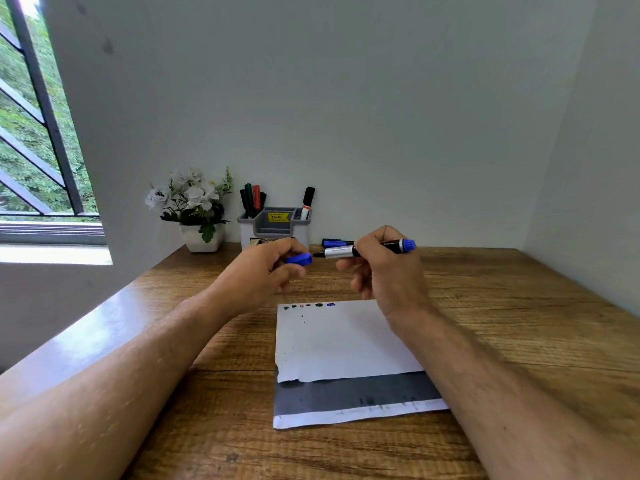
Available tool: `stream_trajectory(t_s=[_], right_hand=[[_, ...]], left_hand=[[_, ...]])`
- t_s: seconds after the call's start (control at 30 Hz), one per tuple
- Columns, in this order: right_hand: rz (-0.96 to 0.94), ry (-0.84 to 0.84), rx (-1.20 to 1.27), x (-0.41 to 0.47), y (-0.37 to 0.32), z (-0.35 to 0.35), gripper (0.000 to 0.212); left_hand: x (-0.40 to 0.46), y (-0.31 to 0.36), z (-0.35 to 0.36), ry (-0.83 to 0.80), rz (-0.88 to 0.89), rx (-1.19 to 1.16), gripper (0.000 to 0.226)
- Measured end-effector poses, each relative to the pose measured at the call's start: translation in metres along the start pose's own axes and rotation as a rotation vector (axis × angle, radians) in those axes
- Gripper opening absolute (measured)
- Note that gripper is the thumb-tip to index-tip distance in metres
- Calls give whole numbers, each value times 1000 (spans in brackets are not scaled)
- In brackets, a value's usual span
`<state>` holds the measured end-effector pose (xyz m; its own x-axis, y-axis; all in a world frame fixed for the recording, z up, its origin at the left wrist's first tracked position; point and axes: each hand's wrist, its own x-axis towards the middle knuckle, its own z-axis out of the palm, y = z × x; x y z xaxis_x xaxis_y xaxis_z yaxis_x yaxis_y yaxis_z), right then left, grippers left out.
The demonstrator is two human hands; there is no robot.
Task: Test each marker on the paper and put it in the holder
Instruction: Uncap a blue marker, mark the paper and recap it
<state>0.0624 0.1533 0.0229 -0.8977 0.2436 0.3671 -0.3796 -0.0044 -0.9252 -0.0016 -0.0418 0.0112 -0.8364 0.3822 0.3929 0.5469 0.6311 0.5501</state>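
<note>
Marker lies crosswise in right hand grip, tip facing cap.

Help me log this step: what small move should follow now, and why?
Probably press the blue cap in the left hand onto the marker in the right hand: tip and cap nearly meet, and a blue mark is already on the paper.
</note>
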Motion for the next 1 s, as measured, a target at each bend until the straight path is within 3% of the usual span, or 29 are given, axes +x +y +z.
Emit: stream_trajectory(t_s=[0.27,0.53,0.67,0.8,1.0], right_hand=[[44,-3,-18,2,2,1,15],[63,-33,1,6,4,-1,12],[178,-34,93,11,5,-5,15],[304,-57,8,12,10,-8,14],[261,-57,-23,9,13,-8,10]], left_hand=[[0,0,-1,-28,16,-69,19],[1,0,-1,-29,41,26,16],[2,-2,-2,-23,36,28,12],[1,-2,-6,-59,46,76,17],[0,4,-6,-87,58,119,14]])
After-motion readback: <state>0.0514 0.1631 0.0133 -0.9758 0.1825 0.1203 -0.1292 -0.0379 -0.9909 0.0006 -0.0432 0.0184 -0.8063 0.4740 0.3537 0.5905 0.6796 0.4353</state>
